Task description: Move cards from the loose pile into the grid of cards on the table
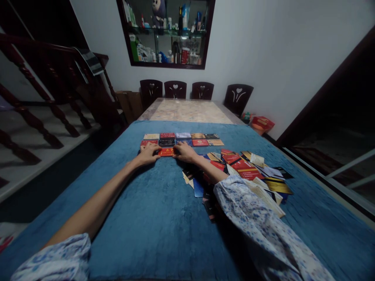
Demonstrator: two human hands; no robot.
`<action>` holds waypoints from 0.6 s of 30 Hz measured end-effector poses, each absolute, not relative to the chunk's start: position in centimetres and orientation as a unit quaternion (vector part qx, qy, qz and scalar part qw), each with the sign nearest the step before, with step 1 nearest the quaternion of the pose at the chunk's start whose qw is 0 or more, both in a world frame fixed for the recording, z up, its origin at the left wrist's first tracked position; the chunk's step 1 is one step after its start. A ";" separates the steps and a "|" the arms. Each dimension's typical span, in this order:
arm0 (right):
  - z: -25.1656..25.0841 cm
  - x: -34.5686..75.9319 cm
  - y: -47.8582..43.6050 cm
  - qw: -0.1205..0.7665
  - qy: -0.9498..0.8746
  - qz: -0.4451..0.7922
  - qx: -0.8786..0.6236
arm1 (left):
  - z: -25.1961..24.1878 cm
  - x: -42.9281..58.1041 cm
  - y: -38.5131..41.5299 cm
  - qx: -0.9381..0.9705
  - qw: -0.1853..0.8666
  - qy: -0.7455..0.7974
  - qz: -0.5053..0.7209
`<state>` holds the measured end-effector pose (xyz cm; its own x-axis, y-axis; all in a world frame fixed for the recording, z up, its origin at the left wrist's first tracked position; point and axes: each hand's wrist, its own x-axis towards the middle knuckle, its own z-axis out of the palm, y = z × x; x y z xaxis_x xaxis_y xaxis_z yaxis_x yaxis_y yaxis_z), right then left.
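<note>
A red card [166,152] with yellow marks lies flat on the blue cloth, just in front of two neat rows of cards. My left hand [149,153] is at its left end, thumb and forefinger curled in against the card's edge. Gripping the right end is my right hand [185,152], its fingers bent down and partly covering the card. Among the laid-out cards are a black card [166,143], a red-and-white card [200,143] and a pale card [183,135]. Parts of the nearer row are hidden behind my hands.
A loose, overlapping heap of cards [246,171] spreads to the right, partly under my right forearm. The blue cloth [131,234] covers the near table; a bare stone-patterned tabletop [190,111] lies beyond. Several dark chairs [175,89] stand at the far end.
</note>
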<state>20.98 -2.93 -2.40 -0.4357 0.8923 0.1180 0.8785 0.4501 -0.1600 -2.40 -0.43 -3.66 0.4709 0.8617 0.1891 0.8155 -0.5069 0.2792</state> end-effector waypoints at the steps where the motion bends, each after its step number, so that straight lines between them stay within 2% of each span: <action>1: -2.4 21.0 -2.9 0.093 -0.845 0.040 -0.525 | -3.6 -2.4 -0.4 0.854 0.078 0.493 0.146; 18: -2.1 20.6 -3.4 0.105 -0.822 0.078 -0.555 | -3.7 -2.4 -0.1 0.861 0.057 0.487 0.136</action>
